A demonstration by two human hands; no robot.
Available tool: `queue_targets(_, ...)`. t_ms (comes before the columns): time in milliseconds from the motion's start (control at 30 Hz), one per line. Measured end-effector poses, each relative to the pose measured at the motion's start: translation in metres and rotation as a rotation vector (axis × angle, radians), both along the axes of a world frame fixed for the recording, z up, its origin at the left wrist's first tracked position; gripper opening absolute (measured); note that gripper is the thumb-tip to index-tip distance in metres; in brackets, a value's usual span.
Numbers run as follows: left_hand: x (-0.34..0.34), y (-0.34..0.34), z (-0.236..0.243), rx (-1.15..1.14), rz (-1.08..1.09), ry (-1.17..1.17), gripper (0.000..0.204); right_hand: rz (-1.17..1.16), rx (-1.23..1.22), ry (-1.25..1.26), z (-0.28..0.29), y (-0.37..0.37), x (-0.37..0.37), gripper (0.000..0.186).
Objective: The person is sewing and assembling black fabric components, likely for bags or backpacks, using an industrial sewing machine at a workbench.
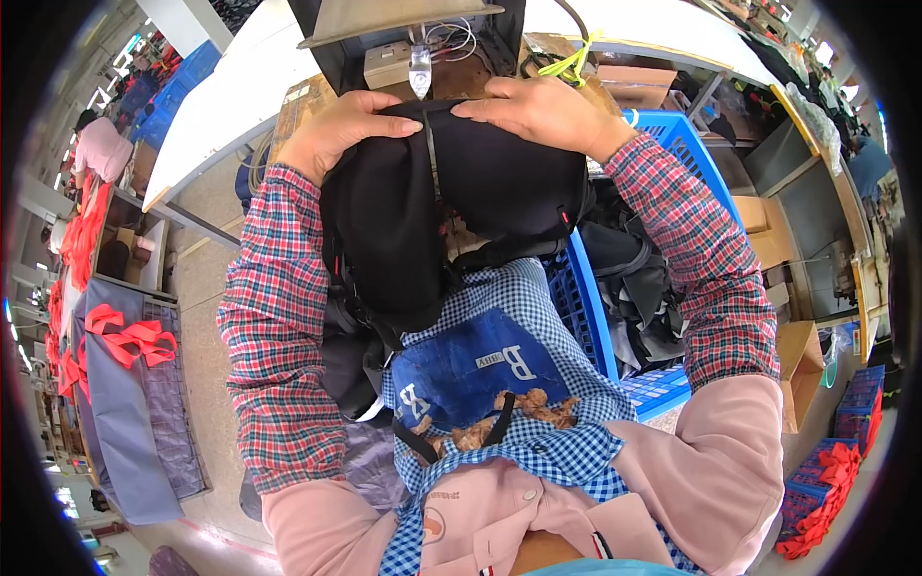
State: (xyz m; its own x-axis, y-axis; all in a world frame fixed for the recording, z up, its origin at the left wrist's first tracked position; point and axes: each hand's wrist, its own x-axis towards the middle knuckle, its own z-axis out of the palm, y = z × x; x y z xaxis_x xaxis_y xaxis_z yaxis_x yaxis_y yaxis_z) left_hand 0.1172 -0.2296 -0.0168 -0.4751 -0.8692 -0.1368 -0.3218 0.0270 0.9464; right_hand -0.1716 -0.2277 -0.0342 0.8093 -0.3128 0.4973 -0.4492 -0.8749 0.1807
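Observation:
A thick black fabric piece (379,226) hangs over the front edge of the work surface, with small red tabs showing on its sides. My left hand (351,132) holds its top edge left of centre, the thumb on the near side. On the right, my right hand (549,115) grips the same edge with the thumb stretched along it. Between my hands, the clear tip of a machine head (420,72) stands just beyond the fabric edge. A narrow gap runs down the fabric below it. Fingers behind the cloth are partly hidden.
A blue plastic crate (588,298) with black fabric pieces stands right of my lap. White tables (226,106) flank the machine. Cardboard boxes (768,230) are at the right. Red strips (130,336) lie over a grey sheet at the left, where another person (101,149) is farther off.

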Motion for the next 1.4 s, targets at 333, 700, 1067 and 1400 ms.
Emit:
queue_targets(333, 0.005, -0.007, -0.004, -0.031, -0.033, 0.043, 0.036, -0.02, -0.014, 0.005, 0.008, -0.006, -0.001, 0.038)
queue_targets(700, 0.02, -0.024, -0.004, -0.103, 0.021, 0.075, 0.04, -0.056, -0.02, 0.019, 0.017, -0.022, -0.004, 0.034)
queue_targets(1067, 0.006, 0.107, 0.05, -0.604, 0.178, -0.22, 0.058, -0.478, 0.445, -0.489, 0.056, 0.068, -0.107, 0.061)
queue_targets(1400, -0.053, 0.175, 0.038, -0.906, -0.071, 0.201, 0.033, -0.15, 0.813, -1.107, 0.045, 0.199, -0.019, 0.04)
